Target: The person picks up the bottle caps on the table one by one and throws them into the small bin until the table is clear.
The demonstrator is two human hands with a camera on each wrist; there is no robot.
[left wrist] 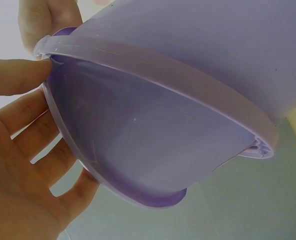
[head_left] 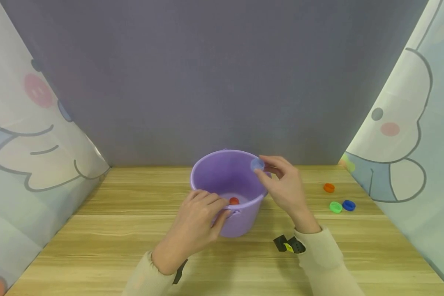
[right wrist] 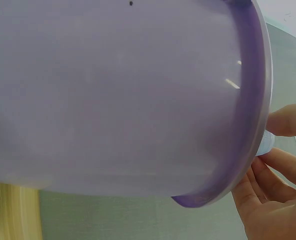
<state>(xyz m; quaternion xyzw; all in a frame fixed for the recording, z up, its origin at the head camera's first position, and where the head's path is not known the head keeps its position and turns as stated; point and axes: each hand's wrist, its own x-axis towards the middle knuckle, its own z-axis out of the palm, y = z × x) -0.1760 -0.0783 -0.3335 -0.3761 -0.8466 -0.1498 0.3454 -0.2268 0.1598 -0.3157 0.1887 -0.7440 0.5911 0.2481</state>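
A purple bucket (head_left: 242,222) stands on the wooden table, its mouth tilted into the head view. My left hand (head_left: 197,220) holds its near rim, fingers over the edge and thumb outside by the handle joint. Over the bucket's right rim, my right hand (head_left: 286,189) pinches a translucent pale blue bottle cap (head_left: 257,164) between thumb and fingers. Part of that cap (right wrist: 266,143) shows beyond the rim in the right wrist view. A small red object (head_left: 234,201) lies at the bottom inside the bucket, partly hidden by the near rim.
To the right on the table (head_left: 133,230) lie an orange cap (head_left: 329,188), a green cap (head_left: 335,207) and a dark blue cap (head_left: 349,205). A grey panel (head_left: 222,82) rises behind the table. Cartoon-printed cloth (head_left: 396,123) hangs at both sides.
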